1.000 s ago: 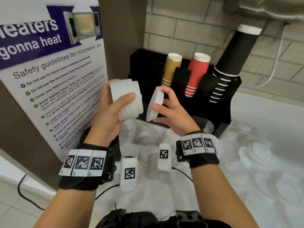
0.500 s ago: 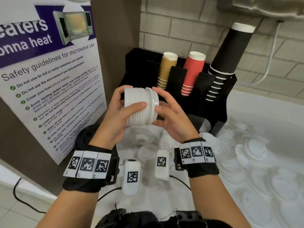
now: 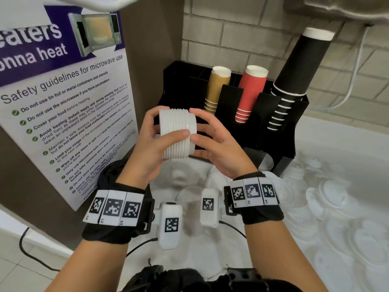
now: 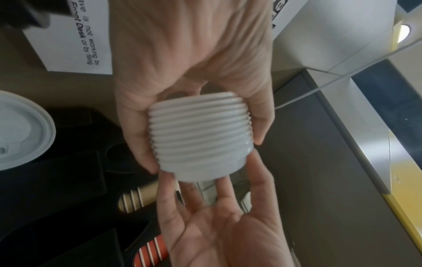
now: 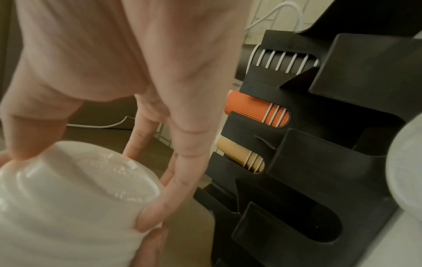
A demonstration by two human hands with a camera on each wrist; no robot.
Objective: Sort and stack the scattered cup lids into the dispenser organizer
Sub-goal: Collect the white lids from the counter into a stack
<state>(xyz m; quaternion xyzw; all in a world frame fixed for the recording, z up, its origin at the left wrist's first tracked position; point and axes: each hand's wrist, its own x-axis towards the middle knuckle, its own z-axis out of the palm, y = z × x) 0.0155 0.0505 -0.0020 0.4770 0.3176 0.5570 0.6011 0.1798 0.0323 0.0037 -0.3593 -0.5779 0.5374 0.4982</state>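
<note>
My left hand (image 3: 166, 123) grips a sideways stack of white cup lids (image 3: 176, 133), thumb on the near side and fingers over the top. The right hand (image 3: 196, 133) has its spread, fairly straight fingers touching the rim of the end lid. In the left wrist view the lid stack (image 4: 198, 137) lies between both hands; in the right wrist view its flat end (image 5: 75, 180) faces the palm. The black dispenser organizer (image 3: 181, 81) stands just behind the hands, against the brick wall.
The organizer holds stacks of brown cups (image 3: 216, 87), red cups (image 3: 250, 91) and black cups (image 3: 299, 76). Several loose white lids (image 3: 328, 192) lie scattered on the white counter to the right and below the hands. A microwave safety poster (image 3: 63, 102) covers the left wall.
One second ago the right hand held a single lid apart from the stack. It pushed that lid onto the stack's end, and its fingers now rest around that end.
</note>
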